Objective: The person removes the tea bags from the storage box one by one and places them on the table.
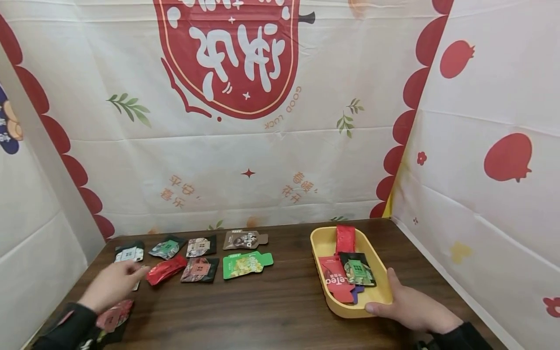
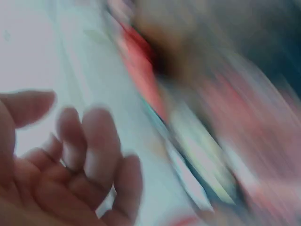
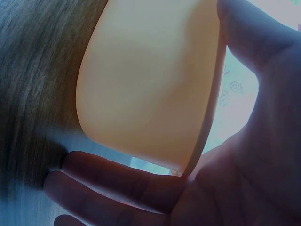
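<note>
So the right hand [image 1: 409, 305] gripped the oblong yellow plastic tray's [image 1: 318, 239] near-right corner, while the left hand [image 1: 111, 286], fingers loose and empty, hovered just left of the crinkly red foil packet [image 1: 166, 269].

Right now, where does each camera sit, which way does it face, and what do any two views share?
Head: on the head, facing forward and down at the table; shows left hand by the packets, right hand at the yellow tray.
Left wrist: badly blurred; shows that hand's curled fingers.
Right wrist: close on the tray's wall, fingers under it.
Shared: head and right wrist both show the tray.
</note>
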A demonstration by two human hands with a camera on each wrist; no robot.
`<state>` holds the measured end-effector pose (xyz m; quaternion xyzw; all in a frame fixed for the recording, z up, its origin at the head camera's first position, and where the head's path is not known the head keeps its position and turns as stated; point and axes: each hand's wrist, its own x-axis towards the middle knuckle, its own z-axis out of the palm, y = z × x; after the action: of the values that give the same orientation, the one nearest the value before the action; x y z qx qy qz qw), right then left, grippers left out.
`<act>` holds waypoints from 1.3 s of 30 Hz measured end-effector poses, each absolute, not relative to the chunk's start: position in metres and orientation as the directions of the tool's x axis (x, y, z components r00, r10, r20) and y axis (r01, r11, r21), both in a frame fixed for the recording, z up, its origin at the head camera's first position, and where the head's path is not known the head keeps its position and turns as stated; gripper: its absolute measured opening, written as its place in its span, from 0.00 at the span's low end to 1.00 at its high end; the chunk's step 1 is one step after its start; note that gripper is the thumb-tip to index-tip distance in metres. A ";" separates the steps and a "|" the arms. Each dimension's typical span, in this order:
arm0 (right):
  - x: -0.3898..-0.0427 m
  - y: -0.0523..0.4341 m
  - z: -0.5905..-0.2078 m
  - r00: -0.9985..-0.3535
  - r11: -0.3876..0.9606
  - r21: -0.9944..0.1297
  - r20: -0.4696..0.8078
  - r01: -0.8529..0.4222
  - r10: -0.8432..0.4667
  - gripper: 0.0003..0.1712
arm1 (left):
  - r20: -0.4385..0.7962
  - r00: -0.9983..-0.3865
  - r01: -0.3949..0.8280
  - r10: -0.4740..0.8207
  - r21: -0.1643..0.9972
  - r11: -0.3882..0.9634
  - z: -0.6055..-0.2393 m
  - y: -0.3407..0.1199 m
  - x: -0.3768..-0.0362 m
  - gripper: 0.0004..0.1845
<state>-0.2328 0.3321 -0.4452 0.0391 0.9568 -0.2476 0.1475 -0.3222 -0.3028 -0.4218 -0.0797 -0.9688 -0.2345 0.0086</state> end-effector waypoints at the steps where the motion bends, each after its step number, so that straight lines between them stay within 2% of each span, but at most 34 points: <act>1: -0.233 0.332 -0.445 -0.953 0.872 -0.466 -0.303 0.148 0.000 0.74 | 0.085 -0.977 0.213 0.197 0.488 0.846 -0.417 -0.280 -0.324 0.16; 3: -0.232 0.332 -0.445 -0.954 0.873 -0.466 -0.300 0.144 -0.003 0.74 | 0.141 -0.947 0.318 0.290 0.551 0.771 -0.408 -0.233 -0.326 0.14; 6: -0.231 0.333 -0.444 -0.957 0.875 -0.466 -0.289 0.132 -0.010 0.74 | 0.160 -0.907 0.386 0.390 0.690 0.612 -0.394 -0.162 -0.329 0.21; 9: -0.231 0.332 -0.443 -0.960 0.875 -0.468 -0.279 0.127 -0.010 0.74 | 0.167 -0.867 0.381 0.470 0.831 0.406 -0.383 -0.097 -0.333 0.32; 11: -0.231 0.331 -0.443 -0.962 0.874 -0.471 -0.274 0.124 -0.011 0.74 | 0.166 -0.848 0.353 0.504 0.886 0.301 -0.379 -0.056 -0.337 0.37; 14: -0.231 0.329 -0.443 -0.962 0.873 -0.470 -0.274 0.130 -0.004 0.74 | 0.159 -0.832 0.337 0.532 0.906 0.255 -0.382 -0.001 -0.344 0.38; 17: -0.231 0.327 -0.444 -0.960 0.871 -0.470 -0.281 0.143 0.006 0.75 | 0.087 -0.832 0.198 0.548 0.969 0.147 -0.391 0.047 -0.351 0.34; 21: -0.230 0.328 -0.443 -0.958 0.860 -0.488 -0.285 0.152 0.007 0.75 | -0.087 -0.841 -0.078 0.535 0.996 0.039 -0.406 0.099 -0.356 0.29; 24: -0.227 0.330 -0.443 -0.962 0.857 -0.497 -0.273 0.139 -0.002 0.74 | -0.243 -0.833 -0.211 0.498 0.970 0.120 -0.413 0.127 -0.354 0.28; 26: -0.226 0.329 -0.443 -0.964 0.856 -0.500 -0.266 0.132 -0.007 0.73 | -0.329 -0.804 -0.281 0.495 0.944 0.171 -0.416 0.136 -0.352 0.27; 29: -0.224 0.328 -0.443 -0.967 0.862 -0.493 -0.255 0.120 -0.012 0.73 | -0.416 -0.768 -0.334 0.487 0.909 0.250 -0.418 0.145 -0.349 0.29; 32: -0.224 0.328 -0.443 -0.968 0.868 -0.482 -0.251 0.116 -0.010 0.73 | -0.438 -0.752 -0.337 0.492 0.898 0.284 -0.421 0.151 -0.349 0.28; 39: -0.226 0.331 -0.444 -0.966 0.870 -0.477 -0.259 0.123 -0.006 0.73 | -0.369 -0.791 -0.280 0.488 0.927 0.248 -0.429 0.160 -0.349 0.15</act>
<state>-0.2258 0.3306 -0.4444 0.0306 0.9586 -0.2529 0.1273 -0.3489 0.1602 -0.4292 -0.0719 -0.7243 -0.6089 -0.3153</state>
